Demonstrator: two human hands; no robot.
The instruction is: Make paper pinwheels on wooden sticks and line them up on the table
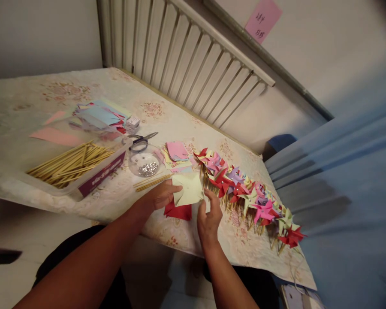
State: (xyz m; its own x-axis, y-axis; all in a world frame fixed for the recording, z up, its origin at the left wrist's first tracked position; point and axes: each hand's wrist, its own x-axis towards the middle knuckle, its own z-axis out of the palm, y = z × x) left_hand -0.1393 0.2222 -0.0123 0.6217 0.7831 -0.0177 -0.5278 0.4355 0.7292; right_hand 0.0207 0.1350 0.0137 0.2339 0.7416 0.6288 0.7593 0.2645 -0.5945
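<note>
A pale yellow-green paper square (188,187) with a small mark at its middle is held up over the table. My left hand (163,195) grips its left side, thumb on top. At its right corner, my right hand (209,214) has its fingertips curled against the edge. Partly covered beneath it lies red paper (179,211). Just behind are a few thin wooden sticks (151,183) and a small stack of cut paper squares (176,151), pink on top.
Rows of finished paper pinwheels (234,184) stand to the right. To the left are a clear bin (73,189) of wooden sticks, scissors (143,139), a round dish (131,165) of small metal pieces, a small box (132,123) and loose coloured paper (101,116). A radiator (193,60) borders the table.
</note>
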